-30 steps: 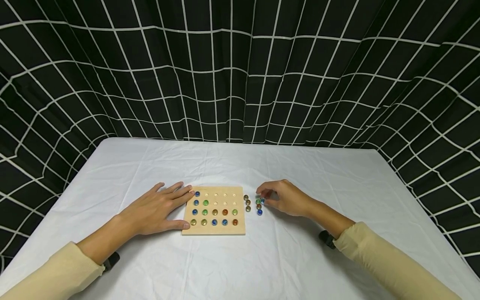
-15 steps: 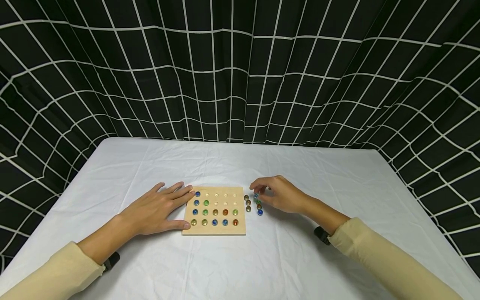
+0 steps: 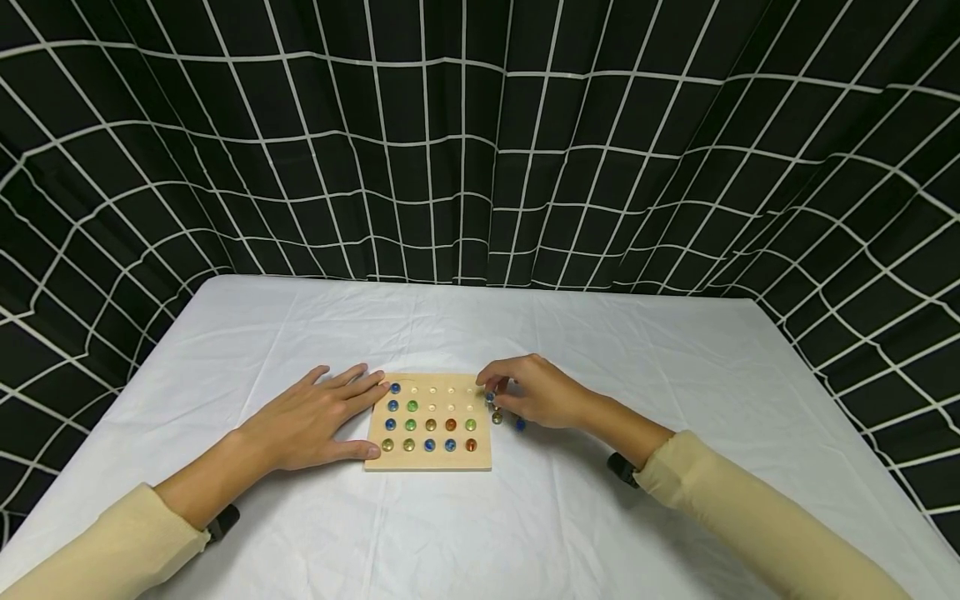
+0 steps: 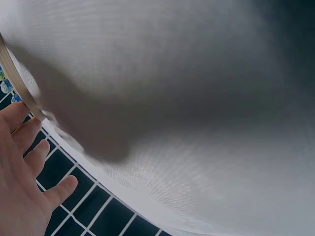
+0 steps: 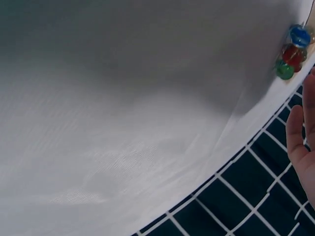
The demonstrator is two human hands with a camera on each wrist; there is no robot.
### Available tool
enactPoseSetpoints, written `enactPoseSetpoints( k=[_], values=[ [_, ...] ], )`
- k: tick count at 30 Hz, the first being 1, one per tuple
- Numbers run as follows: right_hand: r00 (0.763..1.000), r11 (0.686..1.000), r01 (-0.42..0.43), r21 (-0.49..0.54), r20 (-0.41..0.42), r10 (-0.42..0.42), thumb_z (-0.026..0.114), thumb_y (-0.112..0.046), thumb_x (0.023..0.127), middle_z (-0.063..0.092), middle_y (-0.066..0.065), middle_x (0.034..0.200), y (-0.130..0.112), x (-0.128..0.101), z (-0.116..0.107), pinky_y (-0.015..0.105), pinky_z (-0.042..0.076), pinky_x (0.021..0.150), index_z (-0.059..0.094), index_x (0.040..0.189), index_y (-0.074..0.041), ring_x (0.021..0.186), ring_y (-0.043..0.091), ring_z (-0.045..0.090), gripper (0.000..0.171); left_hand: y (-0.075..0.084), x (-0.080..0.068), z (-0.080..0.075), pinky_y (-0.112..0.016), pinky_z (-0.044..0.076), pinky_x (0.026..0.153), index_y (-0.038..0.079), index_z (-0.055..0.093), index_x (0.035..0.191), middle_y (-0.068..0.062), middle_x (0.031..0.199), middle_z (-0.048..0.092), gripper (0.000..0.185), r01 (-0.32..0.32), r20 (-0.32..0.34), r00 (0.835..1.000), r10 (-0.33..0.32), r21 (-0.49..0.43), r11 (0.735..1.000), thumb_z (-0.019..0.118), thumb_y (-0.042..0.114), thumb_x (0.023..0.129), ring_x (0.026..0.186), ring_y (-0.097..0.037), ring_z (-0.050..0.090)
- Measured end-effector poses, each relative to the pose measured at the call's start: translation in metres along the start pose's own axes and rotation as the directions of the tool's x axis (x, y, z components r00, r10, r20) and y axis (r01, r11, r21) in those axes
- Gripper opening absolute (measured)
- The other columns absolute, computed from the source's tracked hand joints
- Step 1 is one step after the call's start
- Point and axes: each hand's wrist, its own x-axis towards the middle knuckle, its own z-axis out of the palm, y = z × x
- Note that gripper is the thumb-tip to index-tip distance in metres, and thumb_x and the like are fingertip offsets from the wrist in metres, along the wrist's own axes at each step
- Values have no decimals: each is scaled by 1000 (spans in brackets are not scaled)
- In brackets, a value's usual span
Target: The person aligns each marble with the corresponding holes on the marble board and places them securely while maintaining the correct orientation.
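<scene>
i see a square board of pale, smooth wood (image 3: 428, 421) lying flat on a white cloth (image 3: 480, 517) with soft creases, its top drilled with a grid of small round hollows. glossy glass marbles, round and blue, green and amber, fill the three nearer rows, and one blue marble (image 3: 395, 387) sits at the far left corner; the other far hollows are bare wood. my left hand (image 3: 311, 421) lies flat with relaxed, straight fingers, the fingertips touching the board's left edge near that blue marble and the thumb along the near left corner, gripping nothing. my right hand (image 3: 525, 393) hovers at the board's far right corner with curled fingers pinching a small dark marble (image 3: 490, 395) between thumb and forefinger, right at the board's right edge. just beside it on the cloth lie a few loose marbles (image 3: 508, 419), an amber one and a blue one showing under the hand. in the right wrist view i make out a blue, a red and a green one clustered and touching. behind the table hangs a black curtain (image 3: 480, 142) with a thin white grid
</scene>
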Motion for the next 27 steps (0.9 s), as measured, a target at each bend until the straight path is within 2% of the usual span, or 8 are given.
enactPoseSetpoints(
  k=[8,27],
  values=[
    [1000,998,16,-54,17,-15,74,-1,87,72,-2,99,-7,9,8,34,54,84,70,114,-6,94,13,65,28,-1,0,1,-64,28,110,18,39,155,-1,158,38,90,1,-3,1000,-1,1,1000,40,79,89,145,-28,34],
    [999,998,-14,-63,39,16,73,0,88,71,-2,100,-13,15,18,29,53,84,71,113,-9,94,12,64,27,0,0,0,-64,28,111,18,39,155,-1,158,37,90,10,8,1000,-10,-7,1000,40,79,89,145,-29,33]
  ],
)
